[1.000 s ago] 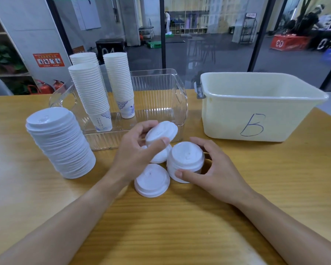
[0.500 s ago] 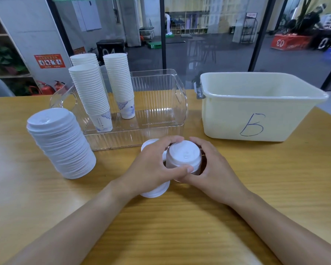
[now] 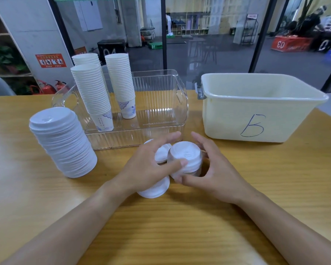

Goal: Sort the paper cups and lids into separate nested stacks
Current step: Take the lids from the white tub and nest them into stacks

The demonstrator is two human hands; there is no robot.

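A small stack of white lids (image 3: 185, 157) sits at the table's middle, held between both hands. My left hand (image 3: 149, 165) grips it from the left, thumb on its front rim. My right hand (image 3: 212, 169) cups it from the right, thumb under its front edge. One loose lid (image 3: 155, 190) lies half under my left hand, and another lid (image 3: 161, 153) shows between my left thumb and fingers. A tall leaning lid stack (image 3: 63, 142) stands at the left. Three nested cup stacks (image 3: 93, 96) (image 3: 120, 83) (image 3: 85, 58) stand in the clear bin (image 3: 161, 115).
A cream tub marked B (image 3: 256, 108) stands at the right rear of the wooden table (image 3: 180, 226). The clear bin's front wall is just behind my fingers. A glass wall runs behind the table.
My left hand carried a lid over and set it on the small stack. It now grips that stack together with my right hand.
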